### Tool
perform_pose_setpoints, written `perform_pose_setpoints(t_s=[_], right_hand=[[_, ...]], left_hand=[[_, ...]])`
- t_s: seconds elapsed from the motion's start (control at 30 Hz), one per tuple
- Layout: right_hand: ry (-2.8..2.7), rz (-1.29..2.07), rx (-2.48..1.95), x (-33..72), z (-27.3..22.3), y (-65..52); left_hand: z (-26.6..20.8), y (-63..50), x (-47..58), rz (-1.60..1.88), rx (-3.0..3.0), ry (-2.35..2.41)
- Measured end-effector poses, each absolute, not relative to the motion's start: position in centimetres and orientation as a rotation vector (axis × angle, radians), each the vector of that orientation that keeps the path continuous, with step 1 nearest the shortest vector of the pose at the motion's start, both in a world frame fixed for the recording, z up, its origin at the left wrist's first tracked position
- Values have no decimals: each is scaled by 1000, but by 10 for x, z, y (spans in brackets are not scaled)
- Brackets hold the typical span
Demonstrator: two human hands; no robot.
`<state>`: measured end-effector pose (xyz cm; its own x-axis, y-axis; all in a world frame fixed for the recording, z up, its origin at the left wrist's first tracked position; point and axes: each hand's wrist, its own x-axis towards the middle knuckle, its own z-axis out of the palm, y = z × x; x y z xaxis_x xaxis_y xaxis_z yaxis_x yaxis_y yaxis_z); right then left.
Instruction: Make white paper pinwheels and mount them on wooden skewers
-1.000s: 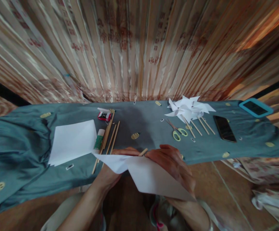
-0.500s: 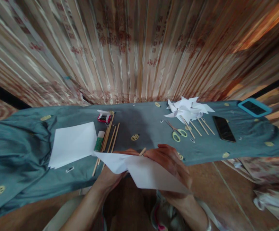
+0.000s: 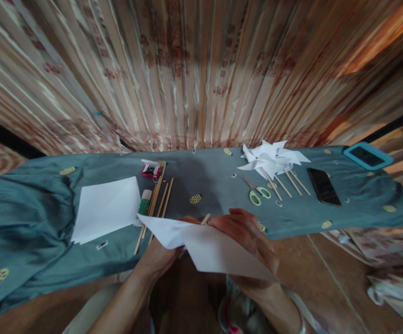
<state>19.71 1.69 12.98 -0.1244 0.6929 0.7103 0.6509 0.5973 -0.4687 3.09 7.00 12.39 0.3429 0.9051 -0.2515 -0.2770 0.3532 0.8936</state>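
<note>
A white paper pinwheel [image 3: 218, 250] with creased, pointed blades is held up between my two hands, close to the table's front edge. My left hand [image 3: 161, 255] is closed on it from behind at the left, most of its fingers covered by the paper. At the right, my right hand [image 3: 246, 232] curls its fingers behind the sheet near the top of a thin wooden stick [image 3: 206, 218]. The stick's tip pokes up between the hands; the middle of it is hidden by the paper. Where exactly the fingertips press cannot be seen.
Left on the green cloth [image 3: 204, 176] are stacked white paper [image 3: 107, 208], a glue stick [image 3: 144, 202], loose wooden sticks [image 3: 157, 190] and a small red box [image 3: 150, 170]. Right lie scissors [image 3: 255, 191], several finished pinwheels [image 3: 272, 157], a phone [image 3: 324, 186] and a blue-framed device [image 3: 368, 155].
The left tip of the paper pinwheel has risen slightly, now overlapping the glue stick's lower end. Both hands stay almost where they were.
</note>
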Motion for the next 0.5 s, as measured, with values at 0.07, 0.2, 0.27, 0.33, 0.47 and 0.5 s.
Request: perform_pose_setpoints(t_s=[0.07,0.2,0.27,0.33,0.47,0.5], right_hand=[[-1818,46,-1097,196,131,17],[-1828,38,-1093,196,133,17],[-1854,22,-1090,196,134,17],[-1879,0,-1085,196,135,18],[-1878,27,-1070,195,140,18],[-1876,36,-1062,194,142,18]], left_hand=[[127,71,32,904,853,891],[126,71,30,887,832,940],[119,71,28,880,824,927],[113,70,26,884,829,872],[116,71,26,875,837,821],[120,72,27,865,836,815]])
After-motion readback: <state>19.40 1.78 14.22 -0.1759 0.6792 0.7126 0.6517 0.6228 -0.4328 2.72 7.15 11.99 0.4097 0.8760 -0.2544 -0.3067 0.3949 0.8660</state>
